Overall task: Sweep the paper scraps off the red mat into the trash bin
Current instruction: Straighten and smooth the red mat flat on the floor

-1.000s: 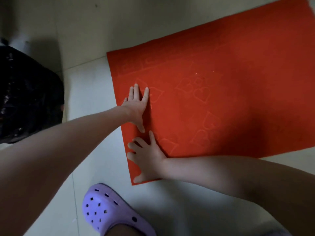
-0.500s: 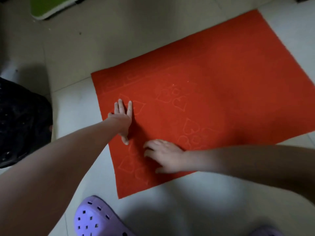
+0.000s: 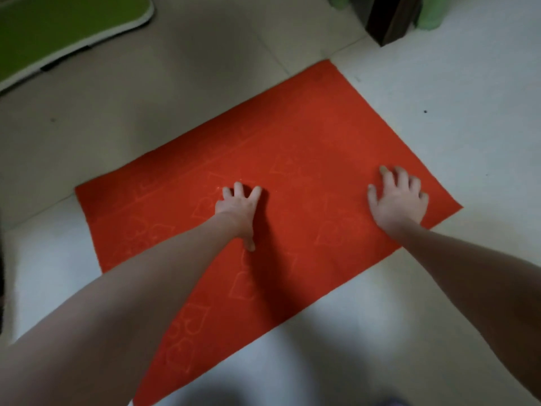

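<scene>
Red mat [image 3: 307, 136]: left hand [image 3: 238, 210], right hand [image 3: 399, 200] flat on it.

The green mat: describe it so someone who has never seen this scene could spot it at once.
Start at the red mat in the middle of the tiled floor, where both hands press flat. Look to the frame's top left corner. The green mat lies there, partly cut off; it alone is bright green with a pale rounded border.
</scene>
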`<state>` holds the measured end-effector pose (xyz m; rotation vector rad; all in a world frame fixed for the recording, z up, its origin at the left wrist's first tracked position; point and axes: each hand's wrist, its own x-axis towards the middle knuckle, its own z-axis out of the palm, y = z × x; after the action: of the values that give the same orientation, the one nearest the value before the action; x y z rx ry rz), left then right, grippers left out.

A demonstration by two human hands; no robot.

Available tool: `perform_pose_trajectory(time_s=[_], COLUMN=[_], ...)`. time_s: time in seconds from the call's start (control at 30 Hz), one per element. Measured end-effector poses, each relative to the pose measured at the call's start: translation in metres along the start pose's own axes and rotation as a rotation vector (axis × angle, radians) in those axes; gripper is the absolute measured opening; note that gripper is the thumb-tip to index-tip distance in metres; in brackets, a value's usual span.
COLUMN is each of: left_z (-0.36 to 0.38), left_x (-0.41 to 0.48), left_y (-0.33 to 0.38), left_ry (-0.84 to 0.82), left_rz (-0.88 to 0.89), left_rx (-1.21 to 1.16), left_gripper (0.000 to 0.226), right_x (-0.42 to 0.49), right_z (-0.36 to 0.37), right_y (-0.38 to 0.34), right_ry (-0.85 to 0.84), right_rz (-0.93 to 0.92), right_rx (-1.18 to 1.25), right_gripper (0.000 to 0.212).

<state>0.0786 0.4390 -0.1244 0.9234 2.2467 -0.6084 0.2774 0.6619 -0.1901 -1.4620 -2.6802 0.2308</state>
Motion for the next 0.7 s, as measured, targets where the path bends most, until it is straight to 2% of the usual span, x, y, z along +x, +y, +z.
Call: perform_pose_trajectory(time_s=[0.07, 0.13, 0.2, 0.27, 0.33, 0.43, 0.53, 0.6, 0.7], left_z=[-0.005, -0.016, -0.028, -0.035, -0.037, -0.034, -0.033, -0.031, -0.030], left_x=[0.001, 0.003, 0.009, 0.016, 0.019, 0.022, 0.024, 0.028, 0.037], left_y=[0.007, 0.015, 0.023, 0.030, 0.037, 0.043, 0.039, 0.034, 0.031], left_ry=[-0.008, 0.041, 0.109, 0.094, 0.026, 0.017, 0.031, 0.017, -0.006], left_rz=[-0.029, -0.050, 0.006, 0.119, 0.152, 0.123, 0.097, 0.062, 0.042], left_rx=[0.051, 0.021, -0.036, -0.027, -0.030, -0.013, -0.011, -0.016, -0.063], left_gripper=[0.136, 0.128, 0.125, 0.130, 0.133, 0.138, 0.141, 0.148, 0.153], right_x=[-0.003, -0.009, -0.017, -0.021, -0.020, -0.016, -0.009, 0.000, 0.039], right_z=[0.000, 0.002, 0.004, 0.004, 0.003, 0.002, -0.002, -0.004, -0.007], right_y=[-0.004, -0.017, -0.013, 0.008, 0.025, 0.024, 0.005, -0.020, -0.077], right_ry=[0.025, 0.010, -0.010, -0.015, -0.050, -0.106, -0.092, -0.048, -0.001], right_rz=[0.096, -0.001, -0.057, 0.144, 0.376, 0.468, 0.522, 0.385, -0.020], right_rx=[0.023, 0.039, 0.027, 0.027, 0.030, 0.024, 0.099, 0.133, 0.153], right_gripper=[0.055, 0.059, 0.064, 0.074, 0.084, 0.091, 0.089, 0.080, 0.066])
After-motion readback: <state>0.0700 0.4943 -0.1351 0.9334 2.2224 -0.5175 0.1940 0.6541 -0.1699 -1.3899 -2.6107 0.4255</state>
